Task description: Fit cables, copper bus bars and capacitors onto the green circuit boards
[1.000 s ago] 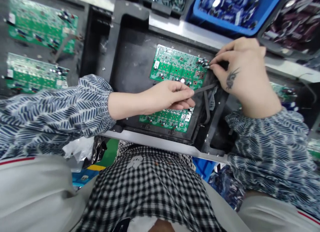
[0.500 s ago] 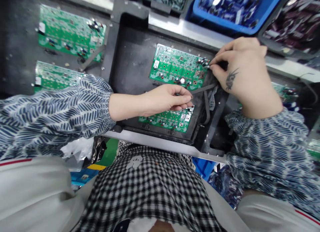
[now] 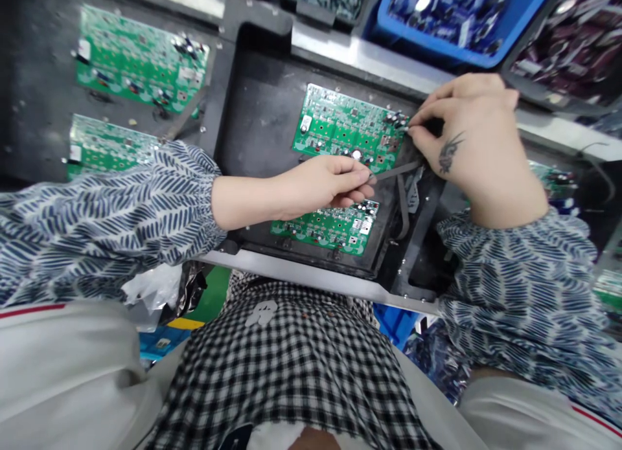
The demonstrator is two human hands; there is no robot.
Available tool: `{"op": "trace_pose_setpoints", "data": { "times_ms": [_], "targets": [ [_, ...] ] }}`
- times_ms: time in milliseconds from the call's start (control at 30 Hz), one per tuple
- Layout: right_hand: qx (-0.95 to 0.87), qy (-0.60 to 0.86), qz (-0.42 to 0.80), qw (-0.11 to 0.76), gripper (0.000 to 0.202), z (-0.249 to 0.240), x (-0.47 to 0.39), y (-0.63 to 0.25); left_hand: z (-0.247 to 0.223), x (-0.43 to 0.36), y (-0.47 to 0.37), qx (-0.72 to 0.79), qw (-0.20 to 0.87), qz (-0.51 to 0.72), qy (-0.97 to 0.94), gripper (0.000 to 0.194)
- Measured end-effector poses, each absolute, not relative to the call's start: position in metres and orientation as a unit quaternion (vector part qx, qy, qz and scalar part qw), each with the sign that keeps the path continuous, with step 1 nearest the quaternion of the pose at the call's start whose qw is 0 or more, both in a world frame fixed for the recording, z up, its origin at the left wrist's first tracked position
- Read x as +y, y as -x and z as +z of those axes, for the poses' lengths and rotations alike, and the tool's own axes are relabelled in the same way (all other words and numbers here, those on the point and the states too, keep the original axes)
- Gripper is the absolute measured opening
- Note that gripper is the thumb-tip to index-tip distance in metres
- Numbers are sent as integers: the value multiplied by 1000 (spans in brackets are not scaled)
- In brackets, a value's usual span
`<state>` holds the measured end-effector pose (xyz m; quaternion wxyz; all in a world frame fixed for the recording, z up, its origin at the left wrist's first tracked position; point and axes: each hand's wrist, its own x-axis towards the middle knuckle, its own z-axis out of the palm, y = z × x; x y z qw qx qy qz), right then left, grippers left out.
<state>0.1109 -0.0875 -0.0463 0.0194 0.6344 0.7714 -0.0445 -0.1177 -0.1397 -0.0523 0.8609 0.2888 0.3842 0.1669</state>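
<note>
Since half a second ago your left hand (image 3: 321, 181) has lifted slightly toward the far board, its fingertips now at the near end of the thin dark grey strap (image 3: 394, 171), while your right hand (image 3: 466, 136) has kept its place at the board's right corner. The left grip is narrow, thumb and fingers drawn together; whether they actually pinch the strap's end or only touch it I cannot tell. Your right grip is also narrow, thumb and forefinger pinched close at the cluster of small black cylindrical capacitors (image 3: 396, 118) on the right edge of the far green rectangular circuit board (image 3: 340, 123); any part between those fingertips is too small to make out. That board lies flat in the black moulded plastic tray (image 3: 253, 113), and a second green circuit board (image 3: 325, 226) lies in the same tray nearer to you, partly under your left hand. The strap runs between the two hands, across the tray's right side. To the left, on the dark surface (image 3: 39, 133), two more green circuit boards (image 3: 138, 58) lie one behind the other. Beyond the tray sits a blue plastic bin (image 3: 515, 32) full of dark parts.
</note>
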Motion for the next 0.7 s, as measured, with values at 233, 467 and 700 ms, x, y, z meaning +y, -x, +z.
{"op": "trace_pose_setpoints", "data": {
  "times_ms": [233, 467, 700],
  "targets": [
    [776, -624, -69, -58, 44, -35, -105, -105, -50, -140, 119, 376, 860, 182, -294, 24],
    [865, -439, -147, -193, 11, -3, -163, -54, -44, -147, 136, 328, 879, 178, -296, 21],
    [786, -538, -2, -305, 10, 17, -151, -48, 0, -54, 151, 318, 636, 299, -636, 46]
  ]
}}
